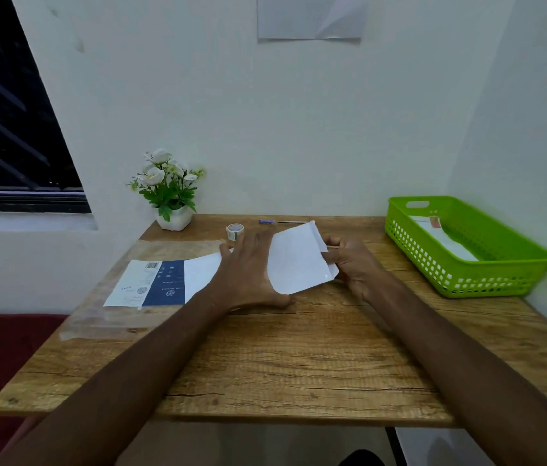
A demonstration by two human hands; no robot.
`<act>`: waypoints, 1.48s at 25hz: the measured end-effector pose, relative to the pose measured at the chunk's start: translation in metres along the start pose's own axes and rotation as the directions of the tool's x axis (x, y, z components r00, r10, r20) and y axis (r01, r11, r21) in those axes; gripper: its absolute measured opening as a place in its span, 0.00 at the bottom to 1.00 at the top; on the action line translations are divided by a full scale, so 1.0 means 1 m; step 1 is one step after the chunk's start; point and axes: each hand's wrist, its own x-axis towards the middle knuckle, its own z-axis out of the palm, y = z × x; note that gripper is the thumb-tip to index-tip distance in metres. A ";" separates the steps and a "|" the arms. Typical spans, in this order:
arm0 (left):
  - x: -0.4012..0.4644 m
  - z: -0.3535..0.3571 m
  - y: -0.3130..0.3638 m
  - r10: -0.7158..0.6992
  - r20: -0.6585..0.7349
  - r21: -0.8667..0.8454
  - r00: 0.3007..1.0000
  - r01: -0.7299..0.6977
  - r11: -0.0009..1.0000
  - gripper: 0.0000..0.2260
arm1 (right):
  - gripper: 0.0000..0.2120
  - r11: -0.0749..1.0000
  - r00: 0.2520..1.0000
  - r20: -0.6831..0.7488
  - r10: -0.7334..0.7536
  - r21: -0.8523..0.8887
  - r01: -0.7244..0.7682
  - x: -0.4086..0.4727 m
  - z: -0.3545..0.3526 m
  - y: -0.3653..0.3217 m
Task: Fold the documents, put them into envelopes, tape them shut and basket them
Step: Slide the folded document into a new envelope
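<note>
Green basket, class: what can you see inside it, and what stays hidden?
Inside the green basket lie white envelopes, the top one with a reddish mark near its far end. How many are stacked, and anything beneath them, cannot be seen.

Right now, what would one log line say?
left hand: flat on table, open | right hand: grips white envelope | tape roll: untouched | green basket: holds envelopes

A white envelope is held tilted above the wooden table, its flap end up and away. A clear plastic sleeve lies flat at the left, with a white and dark blue printed sheet inside. A roll of clear tape stands near the far edge. A green basket at the right holds white envelopes.
</note>
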 end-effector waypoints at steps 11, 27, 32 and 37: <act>-0.002 0.006 0.000 0.005 -0.075 -0.060 0.997 -0.010 0.998 0.56 | 0.14 0.456 0.733 0.041 -0.679 -0.758 0.466 -0.017 0.003 -0.019; -0.008 0.005 0.010 0.147 -0.220 0.125 0.964 -0.121 0.985 0.55 | 0.21 0.993 0.969 0.221 -0.107 -0.027 0.116 -0.013 -0.012 -0.025; -0.011 0.005 0.010 0.249 -0.281 0.161 0.927 -0.210 0.964 0.53 | 0.26 0.994 0.820 0.569 0.055 0.043 -0.097 -0.012 -0.017 -0.021; -0.010 0.008 0.012 0.305 -0.297 0.187 0.905 -0.258 0.948 0.53 | 0.10 0.987 0.935 0.316 0.160 -0.062 -0.148 -0.006 -0.002 -0.010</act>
